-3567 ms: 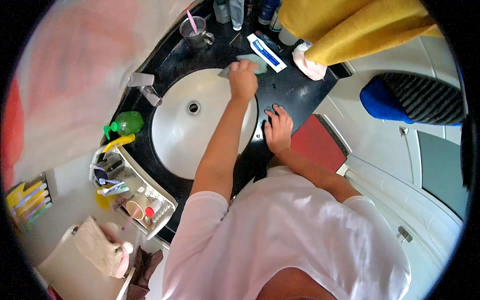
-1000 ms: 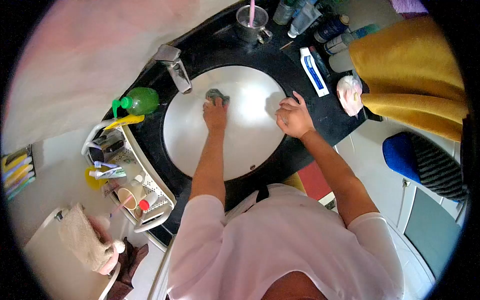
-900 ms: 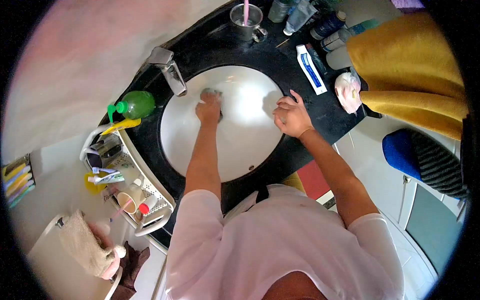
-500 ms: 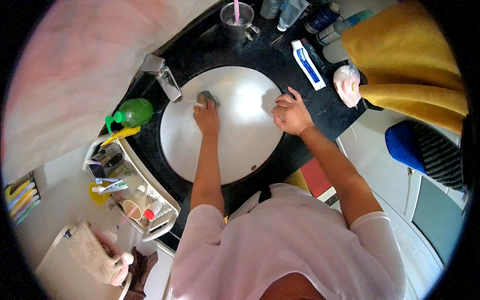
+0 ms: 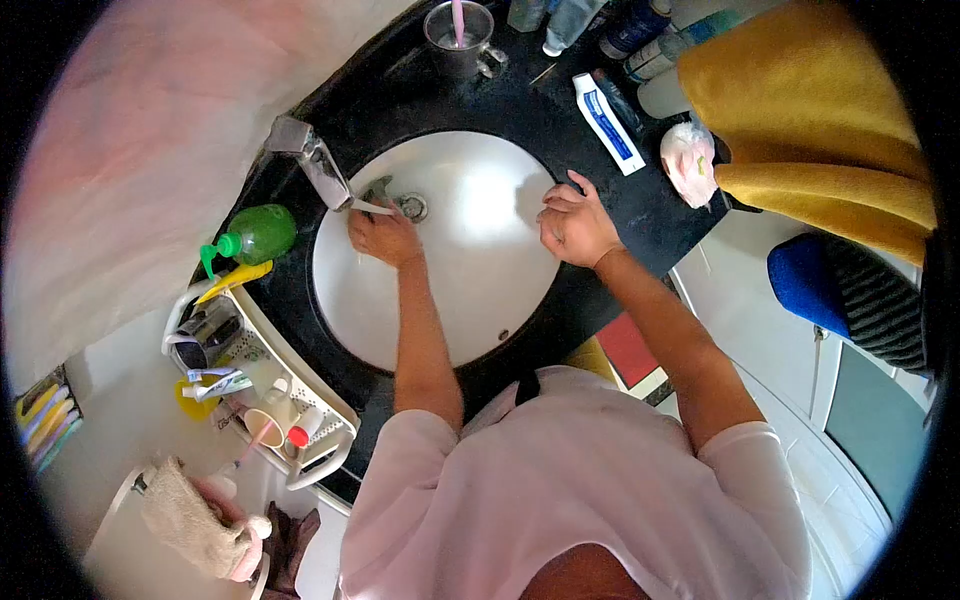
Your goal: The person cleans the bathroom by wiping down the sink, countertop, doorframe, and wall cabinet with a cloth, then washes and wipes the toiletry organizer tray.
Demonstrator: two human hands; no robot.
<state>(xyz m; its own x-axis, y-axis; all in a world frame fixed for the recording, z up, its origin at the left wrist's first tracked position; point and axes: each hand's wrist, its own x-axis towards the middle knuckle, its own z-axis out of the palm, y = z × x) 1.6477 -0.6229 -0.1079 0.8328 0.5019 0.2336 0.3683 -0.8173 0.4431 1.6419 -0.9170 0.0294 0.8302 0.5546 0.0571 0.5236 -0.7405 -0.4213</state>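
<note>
My left hand is inside the white sink basin, below the faucet. Its fingers close on a small grey-green scrub pad, partly hidden behind the fingers and the water stream. The metal drain lies just right of these fingers. At the basin's right rim, my right hand is curled with one finger sticking out. Whatever its bent fingers might hold is hidden.
A green soap bottle and a white basket of toiletries stand left. Along the black counter are a mug, a toothpaste tube, a pink-white bundle and several bottles. A yellow towel hangs right.
My left hand has moved left, from over the drain to below the faucet, taking the pad along and uncovering the drain. My right hand keeps its place and shape.
</note>
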